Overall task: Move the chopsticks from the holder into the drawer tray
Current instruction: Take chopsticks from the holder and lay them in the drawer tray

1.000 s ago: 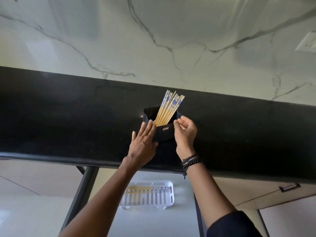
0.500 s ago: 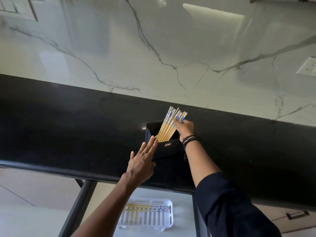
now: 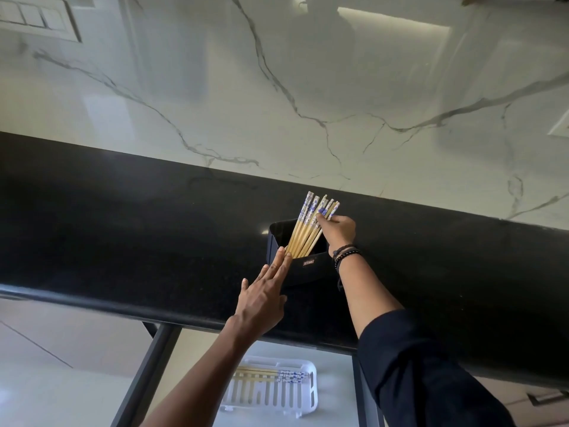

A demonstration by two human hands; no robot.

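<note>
A black holder stands on the black countertop. Several bamboo chopsticks with blue-and-white patterned tops lean in it, fanned to the upper right. My right hand reaches over the holder, its fingers pinching the patterned tops of the rightmost chopsticks. Resting flat against the holder's left front wall is my left hand, fingers straight and together. Below the counter, a white slotted tray lies in the open drawer with a few chopsticks laid across its far side.
A white marble-patterned wall rises behind the counter, with a switch plate at the top left. Dark drawer rails frame the open drawer. A cabinet handle shows at the lower right.
My right hand rose from the holder's front rim to the chopstick tops and closed on them. My left hand stayed against the holder. The view tilted upward.
</note>
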